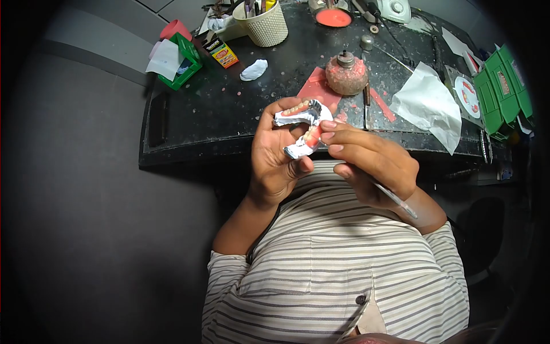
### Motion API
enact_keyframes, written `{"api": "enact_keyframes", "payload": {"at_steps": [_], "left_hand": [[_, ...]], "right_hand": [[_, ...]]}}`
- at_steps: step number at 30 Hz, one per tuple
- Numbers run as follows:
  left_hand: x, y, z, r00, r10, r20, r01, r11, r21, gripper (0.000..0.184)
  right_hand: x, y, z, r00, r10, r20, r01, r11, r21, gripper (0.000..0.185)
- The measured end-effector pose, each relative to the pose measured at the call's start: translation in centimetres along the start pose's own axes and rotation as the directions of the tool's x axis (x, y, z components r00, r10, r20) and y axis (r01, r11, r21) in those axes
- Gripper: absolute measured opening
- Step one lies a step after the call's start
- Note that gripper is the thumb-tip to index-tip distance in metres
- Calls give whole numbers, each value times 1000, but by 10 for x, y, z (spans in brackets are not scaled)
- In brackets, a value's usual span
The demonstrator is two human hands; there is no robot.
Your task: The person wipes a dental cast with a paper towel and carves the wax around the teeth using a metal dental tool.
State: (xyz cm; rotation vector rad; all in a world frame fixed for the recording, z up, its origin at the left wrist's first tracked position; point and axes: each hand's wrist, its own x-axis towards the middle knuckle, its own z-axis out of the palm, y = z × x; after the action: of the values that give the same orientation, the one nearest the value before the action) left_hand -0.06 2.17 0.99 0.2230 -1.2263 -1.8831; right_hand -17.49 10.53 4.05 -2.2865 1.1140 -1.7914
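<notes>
My left hand [270, 150] holds a white U-shaped dental cast [299, 118] in front of my chest, thumb below and fingers behind it. Rows of teeth set in pink wax [313, 135] line both arms of the cast. My right hand [375, 160] is closed around a slim metal tool [401, 204], whose rear end sticks out below the palm. Its fingertips touch the right side of the cast, and the tool's working tip is hidden by the fingers.
Behind the cast, a pink wax sheet [318, 87] lies beside a glass burner [346, 74] on the black table [212, 109]. A knife [367, 106], white paper [428, 106] and green box [504, 92] are to the right; a green bin [186, 62] and basket [265, 27] stand left.
</notes>
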Motion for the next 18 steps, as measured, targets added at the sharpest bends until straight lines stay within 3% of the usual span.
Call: {"api": "enact_keyframes", "payload": {"at_steps": [18], "left_hand": [[0,2,12,977,211,-36,-205,971,122,95]], "right_hand": [[-1,0,5,998,-45,36,46,997,-55,23]]}}
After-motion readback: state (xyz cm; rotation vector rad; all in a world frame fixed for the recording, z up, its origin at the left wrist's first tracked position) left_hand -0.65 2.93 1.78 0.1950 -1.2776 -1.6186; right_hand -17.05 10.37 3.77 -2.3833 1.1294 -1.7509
